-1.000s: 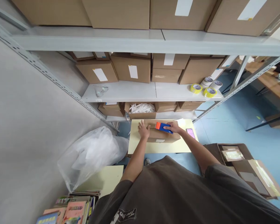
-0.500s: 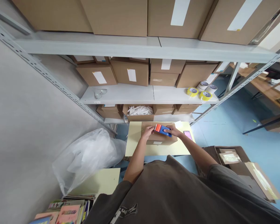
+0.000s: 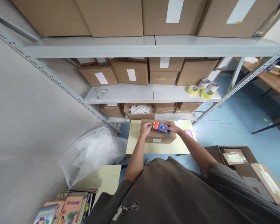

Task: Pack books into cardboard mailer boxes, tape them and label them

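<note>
A closed cardboard box (image 3: 163,139) with a small white label on its near side lies on the pale yellow table (image 3: 135,146). Above its top, my right hand (image 3: 172,127) is closed around the blue end of what looks like a tape dispenser (image 3: 162,128), its orange end with a pale edge turned left. Just left of that orange end is my left hand (image 3: 146,128), its thumb and fingers pinched together over the box's left part. Whatever those fingers hold is too small to make out. A pink-screened phone (image 3: 189,134) lies right of the box.
Metal shelving (image 3: 130,101) with cardboard boxes rises behind the table. Rolls of tape (image 3: 206,93) and safety glasses (image 3: 101,93) sit on its middle shelf. A plastic bag (image 3: 93,149) bulges at the left, above books (image 3: 70,208). An open carton (image 3: 233,154) stands on the right.
My left hand has drawn a little left, away from the orange end of the tape dispenser. The right hand keeps its hold on the blue end. The camera view has shifted slightly.
</note>
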Demonstrator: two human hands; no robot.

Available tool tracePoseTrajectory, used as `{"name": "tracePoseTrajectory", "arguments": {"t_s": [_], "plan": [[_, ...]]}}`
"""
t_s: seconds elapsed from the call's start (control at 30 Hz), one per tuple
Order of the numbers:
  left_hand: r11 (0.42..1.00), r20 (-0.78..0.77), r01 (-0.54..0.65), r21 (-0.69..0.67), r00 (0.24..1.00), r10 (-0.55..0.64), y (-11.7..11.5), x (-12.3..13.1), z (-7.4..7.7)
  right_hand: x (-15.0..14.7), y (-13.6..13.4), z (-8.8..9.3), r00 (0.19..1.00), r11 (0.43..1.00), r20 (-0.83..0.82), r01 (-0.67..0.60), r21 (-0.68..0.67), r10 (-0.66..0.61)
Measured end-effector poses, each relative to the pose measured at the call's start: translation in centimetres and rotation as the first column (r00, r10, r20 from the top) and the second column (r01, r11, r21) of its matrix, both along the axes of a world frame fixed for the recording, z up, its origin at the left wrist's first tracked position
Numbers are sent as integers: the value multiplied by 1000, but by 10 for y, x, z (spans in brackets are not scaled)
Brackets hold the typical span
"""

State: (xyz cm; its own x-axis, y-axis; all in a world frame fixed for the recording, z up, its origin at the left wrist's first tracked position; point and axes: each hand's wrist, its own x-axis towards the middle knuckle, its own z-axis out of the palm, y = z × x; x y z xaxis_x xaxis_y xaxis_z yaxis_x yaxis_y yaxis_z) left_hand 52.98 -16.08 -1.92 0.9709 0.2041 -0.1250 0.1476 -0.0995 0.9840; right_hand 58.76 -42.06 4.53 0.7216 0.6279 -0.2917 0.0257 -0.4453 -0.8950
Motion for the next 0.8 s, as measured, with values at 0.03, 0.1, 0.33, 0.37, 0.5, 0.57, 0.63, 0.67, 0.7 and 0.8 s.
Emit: {"name": "tracePoseTrajectory", "arguments": {"t_s": [0.03, 0.1, 0.33, 0.37, 0.5, 0.57, 0.63, 0.67, 0.7, 0.8], "plan": [[999, 12, -14, 48, 1000, 14, 0, -1, 1, 2, 0, 2, 1000, 1000, -7, -6, -6, 6], [993, 31, -51, 109, 998, 48, 0, -2, 4, 4, 0, 5, 1000, 1000, -9, -18, -13, 18], [983, -17, -127, 131, 991, 130, 3, 2, 15, 18, -8, 9, 999, 999, 39, -19, -37, 20], [978, -20, -151, 143, 988, 155, 8, 3, 16, 20, -10, 9, 999, 999, 44, -10, -53, 13], [949, -12, -258, 180, 964, 264, 42, 0, 23, 26, -24, 8, 1000, 997, -6, 11, -81, -12], [945, -3, -251, 210, 966, 257, 59, -1, 28, 27, -27, 6, 999, 996, -29, 21, -83, -24], [947, 5, -212, 243, 976, 217, 70, -1, 33, 28, -27, 4, 999, 996, -28, 37, -84, -39], [946, 11, -194, 259, 980, 198, 73, -1, 36, 28, -26, 3, 999, 996, -28, 42, -82, -45], [945, 21, -181, 274, 983, 182, 74, -1, 38, 27, -25, 2, 998, 996, -32, 45, -78, -47], [940, 53, -180, 290, 984, 172, 73, -4, 41, 24, -23, 5, 997, 997, -57, 44, -70, -49]]}}
